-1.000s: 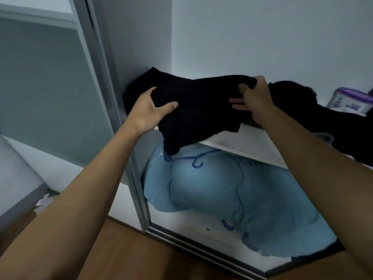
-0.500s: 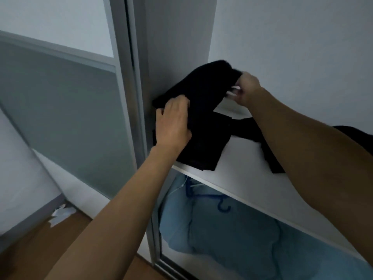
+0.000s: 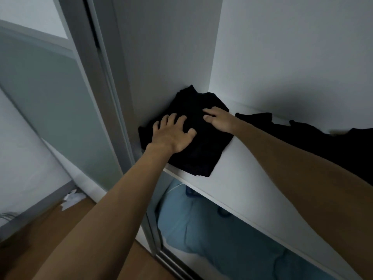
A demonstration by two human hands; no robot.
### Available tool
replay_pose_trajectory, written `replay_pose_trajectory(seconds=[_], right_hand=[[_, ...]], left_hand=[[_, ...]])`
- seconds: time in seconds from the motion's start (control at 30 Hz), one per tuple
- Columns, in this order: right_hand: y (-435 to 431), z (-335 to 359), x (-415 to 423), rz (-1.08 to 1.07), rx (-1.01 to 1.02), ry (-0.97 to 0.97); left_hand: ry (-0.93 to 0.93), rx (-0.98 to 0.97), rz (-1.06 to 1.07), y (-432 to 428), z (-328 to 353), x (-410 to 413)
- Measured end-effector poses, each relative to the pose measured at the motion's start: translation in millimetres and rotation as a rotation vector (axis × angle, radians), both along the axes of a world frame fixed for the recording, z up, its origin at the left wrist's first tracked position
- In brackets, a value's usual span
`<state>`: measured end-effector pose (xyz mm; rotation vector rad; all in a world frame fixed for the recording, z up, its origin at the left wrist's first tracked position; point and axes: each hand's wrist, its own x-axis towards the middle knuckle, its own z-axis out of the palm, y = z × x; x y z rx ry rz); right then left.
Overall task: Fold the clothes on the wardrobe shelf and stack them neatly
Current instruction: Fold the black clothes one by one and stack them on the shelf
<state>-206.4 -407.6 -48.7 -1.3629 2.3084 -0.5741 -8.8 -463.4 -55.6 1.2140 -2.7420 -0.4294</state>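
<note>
Fabric in pale blue [image 3: 222, 239] bulges beneath the white wardrobe shelf [image 3: 232, 178]. At the shelf's left end, pushed into the corner, lies a folded black garment [image 3: 201, 158]. The left hand [image 3: 173, 134] and right hand [image 3: 219, 120] press on it side by side, fingers spread, gripping nothing. Farther right, unfolded dark clothes [image 3: 314, 136] sprawl along the back wall.

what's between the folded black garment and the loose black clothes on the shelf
Bare white shelf, with the right forearm crossing above it, seen in the head view.
</note>
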Motion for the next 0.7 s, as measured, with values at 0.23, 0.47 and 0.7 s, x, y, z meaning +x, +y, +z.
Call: replay_pose_trajectory(seconds=[0.23,0.47,0.7], right_hand=[[98,56,-26,0.006,-0.199,0.022],[247,107,-74,-0.225,-0.48,-0.008],[391,53,-126,-0.51,-0.077,0.22]], left_hand=[[0.128,-0.211,0.008,42,31,-33],[0.392,-0.004,-0.408,133,30,-127],[0.196,0.169,-0.686,215,8,-209]])
